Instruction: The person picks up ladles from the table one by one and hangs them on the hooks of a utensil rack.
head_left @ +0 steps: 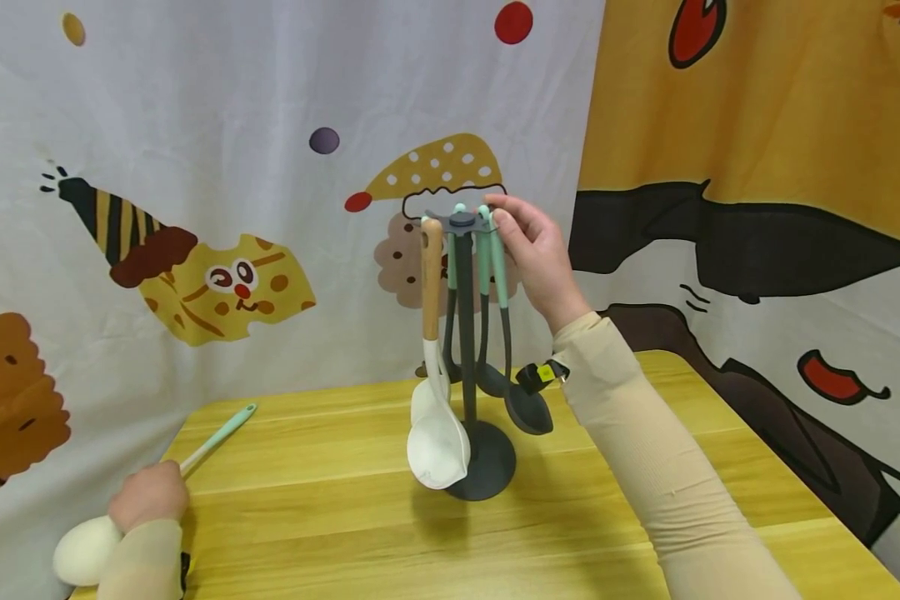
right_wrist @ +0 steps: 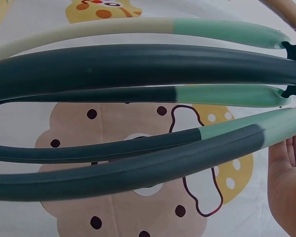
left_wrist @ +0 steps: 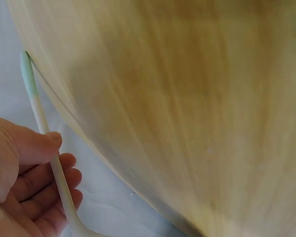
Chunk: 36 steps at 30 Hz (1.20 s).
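At the table's left edge my left hand (head_left: 150, 496) grips the pale shaft of a cream ladle (head_left: 86, 552), whose mint handle end points away from me. In the left wrist view the thumb and curled fingers wrap the ladle's shaft (left_wrist: 62, 187). A dark utensil stand (head_left: 467, 333) holds several hanging utensils. At its top right, my right hand (head_left: 536, 250) pinches the upper end of a mint-handled dark ladle (head_left: 528, 408) between thumb and forefinger. The right wrist view shows the dark ladle's shaft (right_wrist: 138, 173); the fingertips are out of that view.
A white ladle (head_left: 438, 450) with a wooden handle hangs at the stand's front left. Another dark utensil (head_left: 492, 379) hangs beside the pinched ladle. The stand's round base (head_left: 495, 467) rests on the wooden table (head_left: 307, 500). A printed curtain (head_left: 255, 100) hangs behind.
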Tool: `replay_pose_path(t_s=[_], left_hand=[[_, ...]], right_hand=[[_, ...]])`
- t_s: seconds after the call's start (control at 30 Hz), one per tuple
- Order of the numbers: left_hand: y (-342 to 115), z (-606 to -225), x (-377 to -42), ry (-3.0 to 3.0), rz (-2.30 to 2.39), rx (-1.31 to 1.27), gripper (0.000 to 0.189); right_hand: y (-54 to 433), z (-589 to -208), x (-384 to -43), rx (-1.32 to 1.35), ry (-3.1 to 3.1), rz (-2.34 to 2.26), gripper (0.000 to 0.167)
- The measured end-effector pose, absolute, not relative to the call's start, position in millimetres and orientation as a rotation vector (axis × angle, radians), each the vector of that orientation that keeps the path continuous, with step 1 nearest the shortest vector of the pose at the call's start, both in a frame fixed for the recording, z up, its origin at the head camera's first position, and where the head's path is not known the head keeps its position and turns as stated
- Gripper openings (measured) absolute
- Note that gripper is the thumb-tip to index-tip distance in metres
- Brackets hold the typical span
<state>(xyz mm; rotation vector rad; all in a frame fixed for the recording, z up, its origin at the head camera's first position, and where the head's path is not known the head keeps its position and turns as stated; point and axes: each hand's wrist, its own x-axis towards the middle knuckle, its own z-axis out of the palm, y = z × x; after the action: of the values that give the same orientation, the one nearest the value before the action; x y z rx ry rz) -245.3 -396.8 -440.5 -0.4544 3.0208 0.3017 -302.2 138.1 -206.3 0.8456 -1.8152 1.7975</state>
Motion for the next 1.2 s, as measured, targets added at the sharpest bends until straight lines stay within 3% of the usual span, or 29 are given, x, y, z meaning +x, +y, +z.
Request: replay_pose_path(t_s=[0.7, 1.2], left_hand=[[-392, -438, -238, 3.118, 0.283, -0.390, 0.013], [-373, -432, -240, 3.414, 0.382, -0.190, 0.016]], right_hand=[[137, -206, -301, 0.856, -1.801, 1.810, 0.039], [137, -207, -300, 0.826, -1.812, 1.801, 0.037]])
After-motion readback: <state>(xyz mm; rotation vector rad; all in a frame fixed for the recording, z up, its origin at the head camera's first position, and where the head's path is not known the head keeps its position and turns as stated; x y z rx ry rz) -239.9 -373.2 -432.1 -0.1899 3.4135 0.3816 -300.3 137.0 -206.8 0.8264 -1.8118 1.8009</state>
